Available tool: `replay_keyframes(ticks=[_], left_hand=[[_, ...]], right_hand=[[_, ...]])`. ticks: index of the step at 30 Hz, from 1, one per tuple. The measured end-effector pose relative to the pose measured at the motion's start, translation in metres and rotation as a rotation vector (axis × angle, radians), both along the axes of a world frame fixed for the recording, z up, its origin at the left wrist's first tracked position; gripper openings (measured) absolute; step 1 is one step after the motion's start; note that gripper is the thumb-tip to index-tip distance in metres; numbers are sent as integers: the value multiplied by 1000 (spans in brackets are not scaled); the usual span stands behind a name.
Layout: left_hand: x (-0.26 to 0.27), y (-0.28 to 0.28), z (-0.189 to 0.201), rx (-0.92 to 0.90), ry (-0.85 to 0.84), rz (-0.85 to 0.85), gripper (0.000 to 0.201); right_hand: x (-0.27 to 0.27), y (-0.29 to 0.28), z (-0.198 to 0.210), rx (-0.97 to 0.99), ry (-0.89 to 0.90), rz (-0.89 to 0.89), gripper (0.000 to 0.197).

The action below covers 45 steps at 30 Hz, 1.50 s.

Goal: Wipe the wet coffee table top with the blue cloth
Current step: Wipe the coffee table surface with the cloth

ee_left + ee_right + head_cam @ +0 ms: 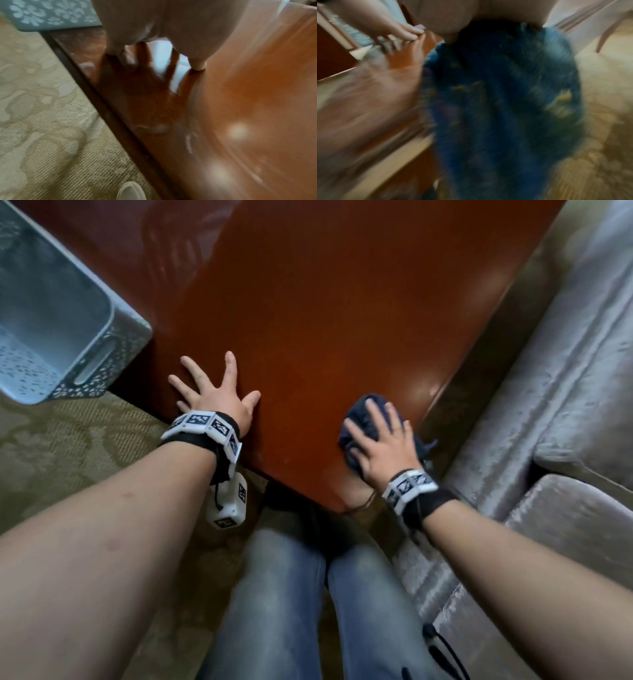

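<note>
From the head view, the right hand (pixel 383 445) presses the bunched dark blue cloth (pixel 364 419) flat-fingered onto the near right corner of the glossy reddish-brown wooden tabletop (pixel 325 313); most of the top stretches ahead and leftward. The left hand (pixel 215 395) rests splayed, holding nothing, near a grey perforated plastic basket (pixel 68 313). The left wrist view alone shows pale streaks, probably water, beside the left fingertips (pixel 199 66). The blurred right wrist view shows cloth hanging past the table edge.

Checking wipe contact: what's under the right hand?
The blue cloth, bunched on the table top near its corner. The right hand presses it with spread fingers, hiding the surface beneath.
</note>
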<state>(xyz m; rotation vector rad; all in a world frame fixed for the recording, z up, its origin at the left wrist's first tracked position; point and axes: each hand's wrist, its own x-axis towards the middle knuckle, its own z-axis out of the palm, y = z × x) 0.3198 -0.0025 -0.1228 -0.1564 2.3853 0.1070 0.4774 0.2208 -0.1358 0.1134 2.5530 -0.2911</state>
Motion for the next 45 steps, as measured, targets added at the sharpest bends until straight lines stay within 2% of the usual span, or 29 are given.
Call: replay_keyframes(ticks=[3, 6, 10, 14, 17, 19, 23, 25, 27, 29, 32, 34, 37, 39, 43, 45], left_hand=[[6, 18, -2, 24, -2, -67, 74], [11, 19, -5, 14, 2, -119, 73], [11, 17, -6, 11, 4, -164, 73], [1, 6, -1, 6, -14, -307, 75], [-24, -14, -2, 18, -30, -525, 74], [-32, -28, -1, 39, -33, -610, 71], [-39, -42, -2, 93, -14, -712, 68], [-43, -48, -2, 117, -11, -740, 67], [-48, -56, -3, 148, -9, -770, 65], [-51, -64, -5, 166, 7, -793, 64], [-51, -68, -5, 153, 17, -823, 64], [-50, -68, -5, 145, 14, -820, 64], [-48, -66, -6, 145, 14, -815, 64], [-48, -65, -6, 139, 15, -805, 63], [-46, -64, -7, 131, 33, -804, 63], [-48, -67, -8, 144, 40, -795, 64]], right_hand=[[-38, 25, -2, 79, 33, -228, 52], [-73, 1, -4, 79, 68, -384, 54], [-65, -52, -2, 8, 79, -290, 55], [-12, -90, -4, -36, 67, -229, 51], [15, -83, -3, -3, 55, -448, 51], [19, -79, -4, 43, 42, -581, 51], [-20, -96, -3, 140, 62, -920, 51], [-47, -115, -3, 145, 62, -1015, 51], [-68, -143, -2, 119, 58, -967, 50], [-76, -179, 0, 69, 82, -841, 51], [-50, -226, 2, -10, 44, -673, 52], [-18, -227, 2, -15, -7, -602, 54], [23, -198, 7, -10, -21, -699, 53], [29, -174, 9, -18, -23, -796, 50], [-14, -145, 3, 96, 47, -1021, 50], [-44, -155, -1, 104, 56, -1028, 54]])
